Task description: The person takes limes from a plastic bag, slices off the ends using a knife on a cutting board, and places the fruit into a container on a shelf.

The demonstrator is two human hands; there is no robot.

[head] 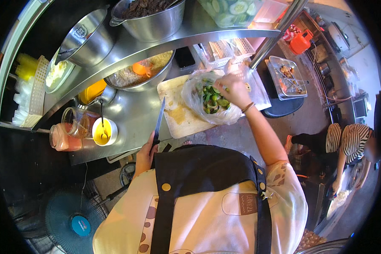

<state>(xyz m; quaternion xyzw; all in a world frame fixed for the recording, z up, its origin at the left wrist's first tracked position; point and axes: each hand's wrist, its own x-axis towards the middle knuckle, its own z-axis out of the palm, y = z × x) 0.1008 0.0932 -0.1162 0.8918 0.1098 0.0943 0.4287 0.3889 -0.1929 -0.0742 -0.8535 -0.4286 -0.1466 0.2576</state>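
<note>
My left hand (145, 154) grips the handle of a kitchen knife (160, 117), its blade pointing away from me beside the left edge of a wooden cutting board (174, 95). A wet yellowish patch stains the board. On its right half sits an open clear plastic bag (190, 104) of small green citrus fruits (214, 100), some looking cut. Over the bag's right side reaches my right hand (236, 90), slightly blurred, fingertips down at the fruit. Whether those fingers hold a fruit cannot be made out.
A white cup of yellow sauce with a spoon (104, 131) and glass jars (79, 122) stand left. Behind the board are a large metal bowl (139, 73), a phone (184, 57) and cutlery baskets (214, 52). A steel shelf (165, 41) overhangs the counter. Another person (349, 143) works at right.
</note>
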